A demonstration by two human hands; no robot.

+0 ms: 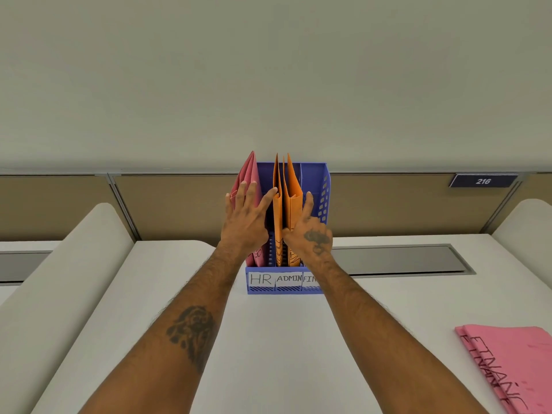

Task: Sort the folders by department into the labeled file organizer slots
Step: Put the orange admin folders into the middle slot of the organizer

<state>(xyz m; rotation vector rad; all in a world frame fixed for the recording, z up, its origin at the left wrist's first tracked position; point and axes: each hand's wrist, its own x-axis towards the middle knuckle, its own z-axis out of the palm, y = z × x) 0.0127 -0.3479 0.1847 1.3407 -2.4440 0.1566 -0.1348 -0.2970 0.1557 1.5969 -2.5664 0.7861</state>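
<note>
Your left hand (245,213) lay spread against the organizer's (324,186) pink folders (252,174); your right hand (310,225) pinched the orange folders (291,192) in its ADMIN slot. Light, floppy card probably: grip edges.

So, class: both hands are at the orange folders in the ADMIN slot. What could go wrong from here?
1. The orange folders stand splayed; they might catch on a divider or slip toward the empty third slot.
2. The left hand spreads over the pink folders, which lean out of the organizer and could tip over its side.
3. The right hand hides part of the third label, inviting misfiling of the pink FINANCE folders.
</note>
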